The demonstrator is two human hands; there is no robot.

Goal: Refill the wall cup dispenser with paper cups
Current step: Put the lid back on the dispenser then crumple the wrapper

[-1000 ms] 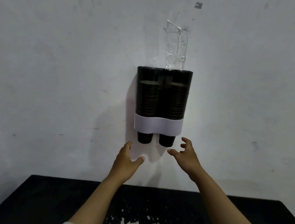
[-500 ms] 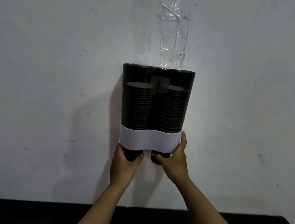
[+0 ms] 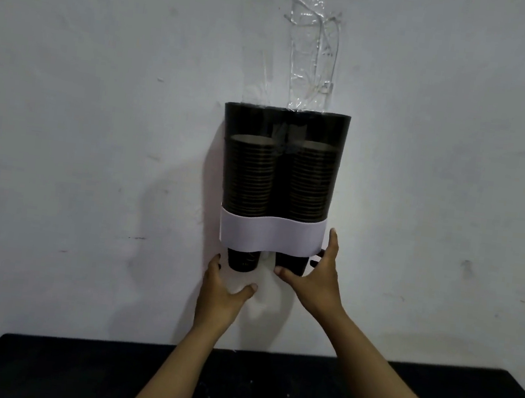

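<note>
1. We are facing a white wall (image 3: 83, 110) above a dark table (image 3: 68, 370).
2. The dispenser (image 3: 286, 125) is hanging taped to the wall, its two tubes holding stacked paper cups (image 3: 311, 185) above a white band (image 3: 270, 235).
3. Our right hand (image 3: 317, 281) is cupping the right bottom cup (image 3: 289, 261), fingers spread, thumb touching it.
4. Our left hand (image 3: 222, 289) is hovering open just below the left bottom cup (image 3: 243, 260), gripping nothing.

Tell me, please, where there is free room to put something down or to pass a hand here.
The black table is bare left of the arms and at its far right edge. Above the two cup stacks, the dispenser top stays open. Crowded: under the dispenser, where the left hand and right hand meet the cups.
</note>
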